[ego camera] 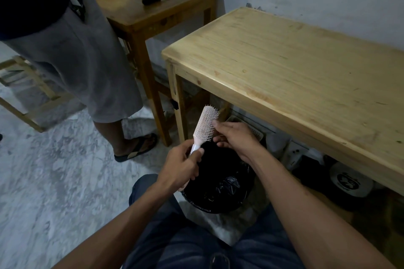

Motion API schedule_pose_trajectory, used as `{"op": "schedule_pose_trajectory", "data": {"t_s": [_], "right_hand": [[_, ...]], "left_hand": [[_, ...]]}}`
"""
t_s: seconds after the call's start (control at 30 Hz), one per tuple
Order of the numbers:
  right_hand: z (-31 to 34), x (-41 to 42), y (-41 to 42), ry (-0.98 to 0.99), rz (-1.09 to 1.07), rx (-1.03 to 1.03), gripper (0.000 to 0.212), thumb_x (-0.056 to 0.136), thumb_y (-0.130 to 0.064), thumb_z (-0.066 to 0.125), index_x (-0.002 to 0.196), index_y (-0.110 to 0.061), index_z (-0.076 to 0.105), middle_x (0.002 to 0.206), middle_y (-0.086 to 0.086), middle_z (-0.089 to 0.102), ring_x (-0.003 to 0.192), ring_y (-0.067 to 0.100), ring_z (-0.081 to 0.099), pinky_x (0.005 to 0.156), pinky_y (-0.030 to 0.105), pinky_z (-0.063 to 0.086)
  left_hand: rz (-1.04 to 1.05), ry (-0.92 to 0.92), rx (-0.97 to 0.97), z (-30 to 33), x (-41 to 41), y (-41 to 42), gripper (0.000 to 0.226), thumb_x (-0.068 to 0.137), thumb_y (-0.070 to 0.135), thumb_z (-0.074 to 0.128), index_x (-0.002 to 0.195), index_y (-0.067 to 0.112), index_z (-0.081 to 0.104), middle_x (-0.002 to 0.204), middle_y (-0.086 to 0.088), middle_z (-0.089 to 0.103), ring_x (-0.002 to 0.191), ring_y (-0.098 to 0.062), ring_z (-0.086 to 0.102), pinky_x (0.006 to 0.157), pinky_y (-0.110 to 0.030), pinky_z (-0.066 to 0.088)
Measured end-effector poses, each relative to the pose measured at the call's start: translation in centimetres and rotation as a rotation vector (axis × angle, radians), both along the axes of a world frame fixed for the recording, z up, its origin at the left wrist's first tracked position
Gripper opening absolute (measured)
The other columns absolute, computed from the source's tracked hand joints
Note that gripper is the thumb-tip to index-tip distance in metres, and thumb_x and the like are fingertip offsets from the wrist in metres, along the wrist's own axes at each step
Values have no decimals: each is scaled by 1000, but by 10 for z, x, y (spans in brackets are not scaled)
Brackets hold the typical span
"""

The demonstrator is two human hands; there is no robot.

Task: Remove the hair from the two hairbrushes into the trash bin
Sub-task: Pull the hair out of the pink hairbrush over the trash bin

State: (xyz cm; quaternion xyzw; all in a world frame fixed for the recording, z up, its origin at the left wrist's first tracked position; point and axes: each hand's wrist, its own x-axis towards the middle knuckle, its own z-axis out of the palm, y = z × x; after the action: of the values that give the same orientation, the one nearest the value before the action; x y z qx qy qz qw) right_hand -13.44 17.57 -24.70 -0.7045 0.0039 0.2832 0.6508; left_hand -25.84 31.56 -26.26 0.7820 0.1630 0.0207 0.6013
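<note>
The pink hairbrush [204, 128] is held upright right over the black-lined trash bin [218, 183], bristles turned toward the working fingers, so I'd guess anything pulled loose drops straight in. The left hand [182, 165] is wrapped closed around its handle, keeping it steady. The right hand [232, 137] sits against the bristle side, fingers curled and pinching in; whether it has any hair in them I can't make out. The bin stands on the floor between the seated person's knees, beside the pale counter [295, 67]. A second brush isn't plainly visible.
</note>
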Motion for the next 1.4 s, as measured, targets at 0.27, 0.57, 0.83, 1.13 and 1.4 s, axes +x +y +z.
{"op": "schedule_pose_trajectory", "data": {"t_s": [0.27, 0.57, 0.83, 1.13, 1.4], "right_hand": [[-9, -1, -10, -103, 73, -212, 17, 98, -17, 67, 84, -10, 75, 73, 3, 68, 63, 10, 58, 62, 21, 51], [8, -9, 5, -108, 270, -263, 44, 85, -57, 69, 121, -31, 69, 114, -6, 75, 106, 12, 71, 99, 35, 53], [25, -18, 34, -153, 116, -48, 17, 94, -29, 72, 105, -15, 75, 90, 4, 80, 80, 14, 74, 78, 32, 60], [111, -9, 48, -365, 82, 49, 14, 95, -19, 71, 104, -9, 74, 84, 3, 79, 66, 10, 70, 67, 26, 60], [182, 38, 1, -478, -172, 42, 31, 90, -23, 78, 116, -9, 66, 76, 8, 78, 63, 16, 71, 74, 35, 63]], "left_hand": [[78, -11, 91, -1, -2, 12, 14, 104, 19, 54, 114, 19, 64, 83, -5, 72, 53, -13, 61, 51, -34, 53], [26, -54, 325, -6, -2, 15, 28, 102, 33, 53, 128, 24, 54, 91, 3, 73, 71, -19, 68, 70, -51, 58], [100, -147, 373, -5, -20, 19, 26, 103, 34, 55, 126, 21, 56, 95, 6, 71, 73, -6, 63, 63, -25, 45], [252, -435, 415, 42, -15, 34, 24, 94, 22, 71, 117, 15, 66, 102, 4, 68, 86, -8, 66, 70, -24, 56], [209, -583, 516, 114, 51, -3, 33, 94, 32, 67, 119, 11, 71, 100, 0, 62, 83, -13, 60, 71, -34, 54]]}}
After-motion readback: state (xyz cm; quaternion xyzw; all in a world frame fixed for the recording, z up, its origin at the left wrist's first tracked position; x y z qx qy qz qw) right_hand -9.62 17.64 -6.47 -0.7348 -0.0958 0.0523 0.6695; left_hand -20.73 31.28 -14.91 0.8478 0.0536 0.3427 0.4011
